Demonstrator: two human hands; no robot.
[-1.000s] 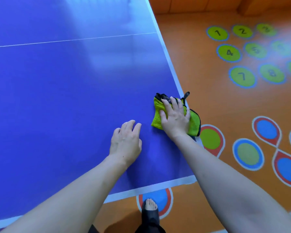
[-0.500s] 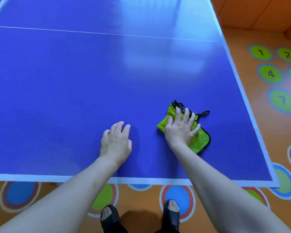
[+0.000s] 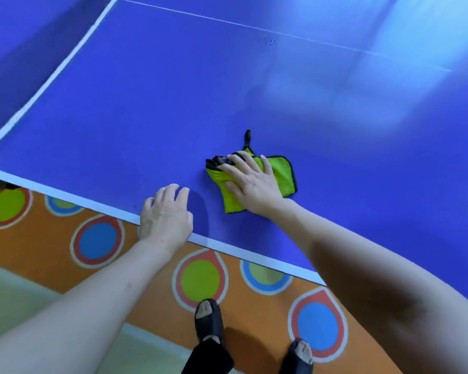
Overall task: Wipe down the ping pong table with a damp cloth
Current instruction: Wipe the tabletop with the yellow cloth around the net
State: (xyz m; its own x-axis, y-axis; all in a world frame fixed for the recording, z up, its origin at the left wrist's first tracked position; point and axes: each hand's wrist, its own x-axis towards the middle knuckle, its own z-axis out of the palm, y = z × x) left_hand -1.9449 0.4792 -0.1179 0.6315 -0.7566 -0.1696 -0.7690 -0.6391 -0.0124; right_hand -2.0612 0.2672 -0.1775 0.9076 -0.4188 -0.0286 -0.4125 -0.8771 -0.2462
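Where the frame ends at the bottom, two feet in black open-toed sandals [image 3: 209, 321] stand on an orange floor [image 3: 152, 303] printed with round and teardrop shapes in green, blue and red; a pale strip of flooring runs along the lower left corner. Two bare forearms reach up from there toward the ping pong table [image 3: 146, 109], whose white near edge cuts diagonally across the view just beyond the feet.

The left hand [image 3: 165, 215] rests across that white edge line, palm down, its fingers loosely bent with the tips touching the blue surface; it holds nothing. Just past it and to the right, well inside the edge, the right hand [image 3: 250, 179] lies flat on the cloth [image 3: 283, 175], fingers spread and straight, pressing it down onto the tabletop. The cloth is bright green with a dark border, bunched under the palm, with a darker grey fold showing near the fingertips and a small black loop sticking out on its far side.

Farther on, the blue surface stretches away with a thin white line crossing it and a pale glare of reflected light at the upper right. A white side line runs up the left.
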